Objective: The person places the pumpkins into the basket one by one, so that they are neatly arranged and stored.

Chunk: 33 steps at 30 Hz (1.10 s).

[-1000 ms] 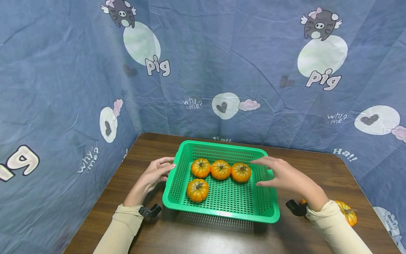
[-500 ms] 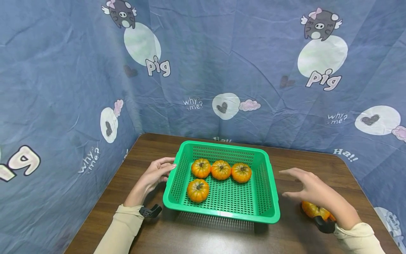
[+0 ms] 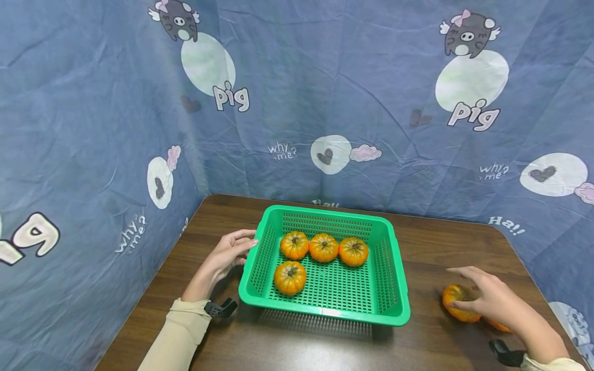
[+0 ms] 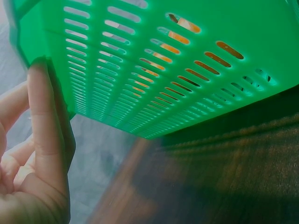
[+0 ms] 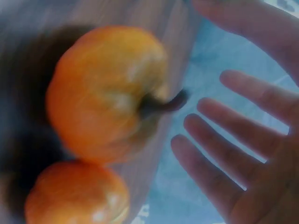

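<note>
A green plastic basket holds several small orange pumpkins, among them a front-left pumpkin. My left hand holds the basket's left rim, fingertips on its edge; the left wrist view shows the fingers against the rim beside the slotted wall. On the right, my right hand hovers with fingers spread over a pumpkin lying on the table. The right wrist view shows this pumpkin, with its dark curved stem, apart from the fingers. Beside it lies a second pumpkin, partly hidden by my hand in the head view.
The brown wooden table carries everything. A blue printed cloth hangs behind the table and along both sides. Black wrist straps sit on both wrists.
My right hand has moved from over the basket's right end out to the right, above the loose pumpkins. The left hand, basket and pumpkins inside stay where they were.
</note>
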Each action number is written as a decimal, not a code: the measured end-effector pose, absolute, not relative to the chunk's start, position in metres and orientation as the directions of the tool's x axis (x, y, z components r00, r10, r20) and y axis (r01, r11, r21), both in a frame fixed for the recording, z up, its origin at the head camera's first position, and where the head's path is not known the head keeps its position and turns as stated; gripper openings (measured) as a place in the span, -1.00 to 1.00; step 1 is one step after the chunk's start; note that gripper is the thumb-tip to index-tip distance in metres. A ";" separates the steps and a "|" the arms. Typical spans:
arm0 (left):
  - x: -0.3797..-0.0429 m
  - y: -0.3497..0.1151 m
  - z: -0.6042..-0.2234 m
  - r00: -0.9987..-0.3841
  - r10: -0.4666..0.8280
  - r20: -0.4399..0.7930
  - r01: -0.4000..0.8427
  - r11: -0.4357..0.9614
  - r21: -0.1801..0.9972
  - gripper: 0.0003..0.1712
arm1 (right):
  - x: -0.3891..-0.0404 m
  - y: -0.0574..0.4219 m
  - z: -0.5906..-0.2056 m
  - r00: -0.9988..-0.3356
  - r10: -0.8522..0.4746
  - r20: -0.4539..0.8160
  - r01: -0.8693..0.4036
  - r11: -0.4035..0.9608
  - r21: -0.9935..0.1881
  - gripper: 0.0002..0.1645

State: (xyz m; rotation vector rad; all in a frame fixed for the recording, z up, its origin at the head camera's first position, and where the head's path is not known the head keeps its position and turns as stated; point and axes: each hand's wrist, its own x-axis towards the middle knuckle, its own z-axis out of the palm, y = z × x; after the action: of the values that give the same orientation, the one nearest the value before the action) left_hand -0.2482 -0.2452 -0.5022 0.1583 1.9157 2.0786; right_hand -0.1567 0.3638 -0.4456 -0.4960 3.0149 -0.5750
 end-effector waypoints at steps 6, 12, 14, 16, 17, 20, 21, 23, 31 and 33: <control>-0.248 -0.245 -0.502 -0.946 0.296 -0.130 -0.155 -0.064 0.986 -0.37 | -0.153 0.385 -0.457 -0.961 -0.275 -0.014 -0.254 0.906 -0.338 -0.05; -0.248 -0.245 -0.502 -0.944 0.305 -0.128 -0.157 -0.073 0.985 -0.37 | -0.154 0.395 -0.465 -0.967 -0.248 -0.064 -0.211 0.911 -0.356 -0.02; -0.247 -0.245 -0.501 -0.943 0.306 -0.127 -0.156 -0.071 0.985 -0.37 | -0.153 0.396 -0.466 -0.966 -0.250 -0.071 -0.208 0.907 -0.367 -0.01; -0.247 -0.245 -0.501 -0.944 0.304 -0.126 -0.154 -0.070 0.986 -0.37 | -0.153 0.395 -0.467 -0.966 -0.250 -0.068 -0.209 0.906 -0.367 -0.02; -0.247 -0.245 -0.501 -0.945 0.303 -0.126 -0.153 -0.068 0.986 -0.37 | -0.153 0.395 -0.468 -0.965 -0.255 -0.060 -0.216 0.904 -0.368 -0.03; -0.248 -0.245 -0.501 -0.945 0.301 -0.125 -0.152 -0.067 0.986 -0.36 | -0.153 0.393 -0.470 -0.967 -0.253 -0.036 -0.224 0.906 -0.359 -0.04; -0.248 -0.245 -0.502 -0.946 0.299 -0.126 -0.153 -0.068 0.986 -0.36 | -0.153 0.393 -0.471 -0.967 -0.254 -0.030 -0.227 0.907 -0.354 -0.05; -0.248 -0.244 -0.502 -0.945 0.302 -0.125 -0.152 -0.069 0.986 -0.36 | -0.153 0.392 -0.472 -0.968 -0.250 -0.021 -0.227 0.907 -0.354 -0.06; -0.248 -0.245 -0.503 -0.945 0.303 -0.120 -0.149 -0.077 0.986 -0.38 | -0.151 0.391 -0.476 -0.970 -0.242 0.012 -0.229 0.900 -0.370 -0.08; -0.248 -0.245 -0.503 -0.945 0.302 -0.122 -0.151 -0.076 0.986 -0.38 | -0.151 0.390 -0.477 -0.970 -0.241 0.035 -0.237 0.903 -0.359 -0.09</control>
State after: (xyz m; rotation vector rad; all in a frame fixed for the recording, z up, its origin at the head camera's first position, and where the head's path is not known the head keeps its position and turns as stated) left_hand -0.2478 -0.2449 -0.5027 0.1629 1.8965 2.0946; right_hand -0.1506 0.3898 -0.4766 -0.3837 3.0545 -0.5752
